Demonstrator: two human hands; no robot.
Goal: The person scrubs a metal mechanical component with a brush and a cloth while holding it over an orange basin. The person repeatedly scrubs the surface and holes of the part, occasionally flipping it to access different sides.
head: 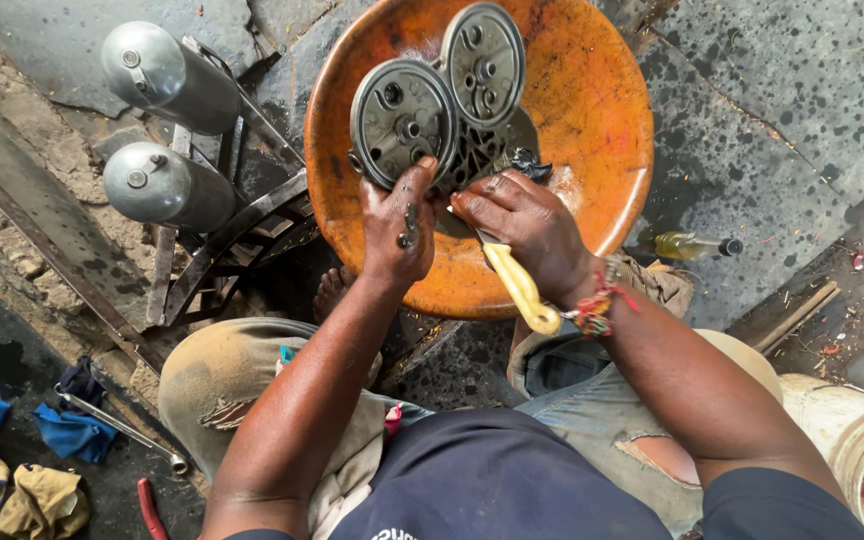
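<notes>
Greasy metal pulley assembly sits over the orange basin, left hand fingers clamped on its near rim; right hand grips a yellow-handled tool; oily grip could slip, jabbing the left hand.

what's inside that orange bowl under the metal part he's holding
The orange bowl looks bare and stained around the twin-disc metal part. Both hands and the part cover its middle, so anything beneath stays hidden.

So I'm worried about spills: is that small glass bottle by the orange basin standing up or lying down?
Lying down. The bottle rests on its side on the stained ground right of the orange basin, dark cap pointing right.
</notes>
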